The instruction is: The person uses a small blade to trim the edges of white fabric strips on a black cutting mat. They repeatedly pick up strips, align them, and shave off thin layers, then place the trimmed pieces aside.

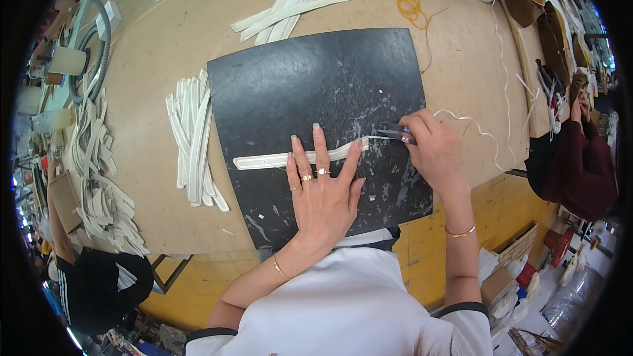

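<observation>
On a black cutting mat lies a white stitched strap, stretched sideways. My left hand is spread over it, fingers straight and fingertips reaching past the strap, pressing it flat. My right hand is closed around a pair of dark thread snips, whose blades point left toward the strap's right end. A short white strand runs from that end to the blades. Whether the blades touch the strand cannot be told.
Piles of similar straps lie left of the mat and beyond it. A white cord winds down the right side. Yellow bands lie far right. Pale strips heap at the left edge. People sit at both sides.
</observation>
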Motion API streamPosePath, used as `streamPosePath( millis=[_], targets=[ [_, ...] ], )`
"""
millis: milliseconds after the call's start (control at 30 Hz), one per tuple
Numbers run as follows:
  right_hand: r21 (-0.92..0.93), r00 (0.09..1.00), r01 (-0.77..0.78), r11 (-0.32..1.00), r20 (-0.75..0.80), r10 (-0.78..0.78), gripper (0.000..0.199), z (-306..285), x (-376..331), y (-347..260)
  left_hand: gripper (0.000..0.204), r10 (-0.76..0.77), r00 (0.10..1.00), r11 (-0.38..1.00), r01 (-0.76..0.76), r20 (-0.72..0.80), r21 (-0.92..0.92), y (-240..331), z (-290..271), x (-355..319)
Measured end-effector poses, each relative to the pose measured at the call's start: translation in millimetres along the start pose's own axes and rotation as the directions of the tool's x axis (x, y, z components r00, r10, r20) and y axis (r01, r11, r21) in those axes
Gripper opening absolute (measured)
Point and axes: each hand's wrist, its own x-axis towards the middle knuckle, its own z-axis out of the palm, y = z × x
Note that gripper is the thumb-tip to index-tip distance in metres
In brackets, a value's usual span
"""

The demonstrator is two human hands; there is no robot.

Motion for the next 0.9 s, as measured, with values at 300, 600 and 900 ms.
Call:
streamPosePath(
  millis=[300, 600, 900],
  targets=[
    [0.2, 0.997, -0.033, 0.979, 0.075, 0.018, 0.022, -5.8, -4.9, -9.2, 0.057, -0.001, 1.0, 1.0, 0.001, 0.006, 0.014, -0.1, -0.1, 0.0],
    [-0.132, 0.951, -0.309, 0.942, -0.028, 0.308, 0.026, -16.7, -6.1, 43.9, 0.054, -0.007, 1.0, 1.0, 0.007, -0.002, -0.01, 0.1, 1.0, -0.2],
    [0.249, 0.85, -0.38, 0.891, -0.287, 0.442, 0.027, -4.4, -21.5, -18.5, 0.066, -0.008, 0.996, 0.98, -0.01, -0.089, -0.199, -2.8, 1.4, -4.1]
  ],
)
